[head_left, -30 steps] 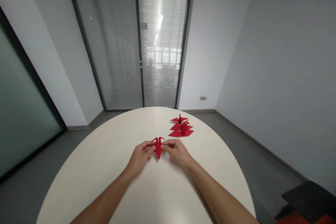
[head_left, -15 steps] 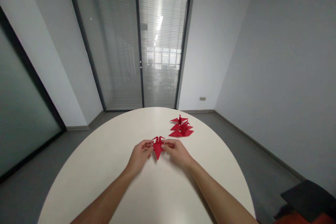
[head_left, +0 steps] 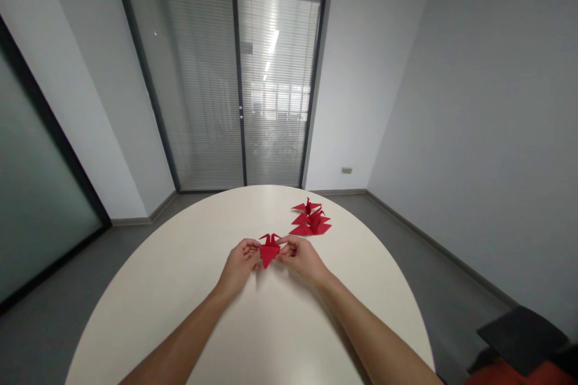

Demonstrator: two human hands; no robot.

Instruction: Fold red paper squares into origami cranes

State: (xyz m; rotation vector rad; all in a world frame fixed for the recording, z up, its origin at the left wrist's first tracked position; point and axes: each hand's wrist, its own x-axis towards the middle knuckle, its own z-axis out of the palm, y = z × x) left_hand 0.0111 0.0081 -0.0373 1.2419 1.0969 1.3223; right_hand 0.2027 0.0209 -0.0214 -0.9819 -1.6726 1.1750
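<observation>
Holding red paper crane [head_left: 269, 251] slightly higher than before

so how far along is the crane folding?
Done: a pile of folded red cranes on the table. In hand: left hand and right hand pinch one more crane, its two tips already up. Left: probably only final shaping; no flat sheets in view.
</observation>
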